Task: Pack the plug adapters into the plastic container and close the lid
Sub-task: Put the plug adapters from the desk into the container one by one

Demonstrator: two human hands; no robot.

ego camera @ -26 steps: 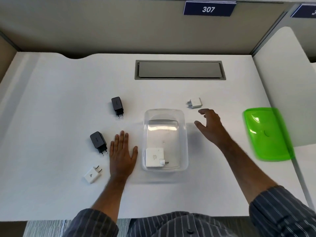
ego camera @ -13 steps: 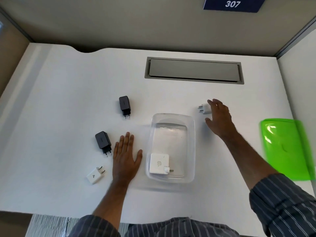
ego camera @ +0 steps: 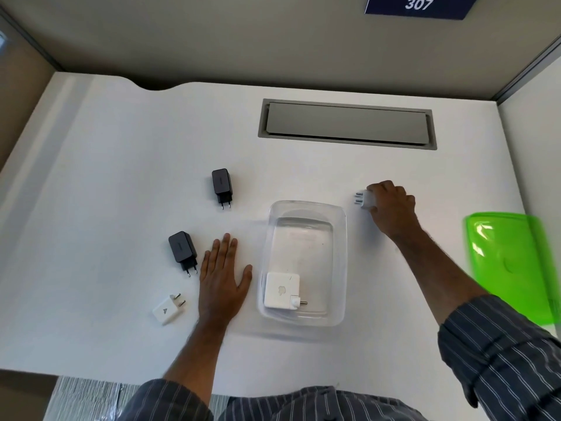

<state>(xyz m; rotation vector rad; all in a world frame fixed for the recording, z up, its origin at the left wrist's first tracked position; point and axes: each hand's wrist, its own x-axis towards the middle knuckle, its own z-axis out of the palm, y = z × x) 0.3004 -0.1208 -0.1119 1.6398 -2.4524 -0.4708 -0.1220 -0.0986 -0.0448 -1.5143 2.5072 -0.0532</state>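
Observation:
A clear plastic container (ego camera: 341, 238) stands open mid-table with a white square adapter (ego camera: 280, 290) in its near end. My right hand (ego camera: 391, 208) is closed around a small white adapter (ego camera: 364, 199) just right of the container's far corner; its prongs stick out to the left. My left hand (ego camera: 223, 278) lies flat on the table, fingers apart, left of the container. Two black adapters (ego camera: 222, 185) (ego camera: 182, 250) and a white adapter (ego camera: 168, 309) lie on the left. The green lid (ego camera: 516, 265) rests at the right.
A grey cable hatch (ego camera: 346, 124) is set into the white desk (ego camera: 121, 177) behind the container. Partition walls enclose the desk at the back and on both sides. A "307" sign (ego camera: 417, 6) hangs on the back wall.
My right hand reached further away from me and closed over the small white adapter. My left hand stayed flat. The view shifted so everything sits further right.

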